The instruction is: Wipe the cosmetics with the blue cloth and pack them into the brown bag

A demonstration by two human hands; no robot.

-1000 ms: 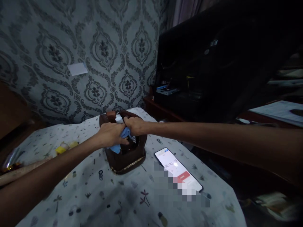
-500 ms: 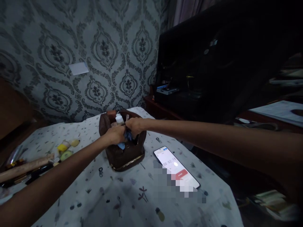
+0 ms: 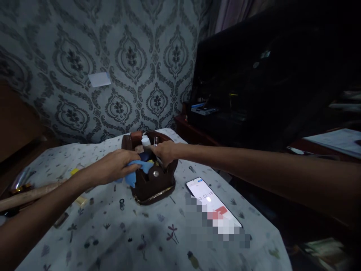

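Observation:
A brown zippered bag [image 3: 149,192] stands unzipped on the patterned cloth, with a white-capped bottle [image 3: 146,142] and a shiny tube [image 3: 156,140] poking up inside. At its left side, my left hand [image 3: 120,165] is closed on a light blue cloth [image 3: 131,174], which hangs over the bag's edge and reaches to its opening. My right hand [image 3: 167,151] is curled at the right of the opening, its fingertips down inside the bag. What those fingers hold, if anything, is hidden.
A phone [image 3: 217,207] showing a timer lies right of the bag, partly pixelated. Several cosmetics-like items, among them a shiny tube [image 3: 21,182], lie at the left, partly behind my left arm. A large black screen [image 3: 239,75] and a dark red surface [image 3: 187,126] stand behind.
My left hand has moved left out of the bag's opening, drawing the blue cloth along. My right hand stays at the bag's right side. The view has shifted slightly.

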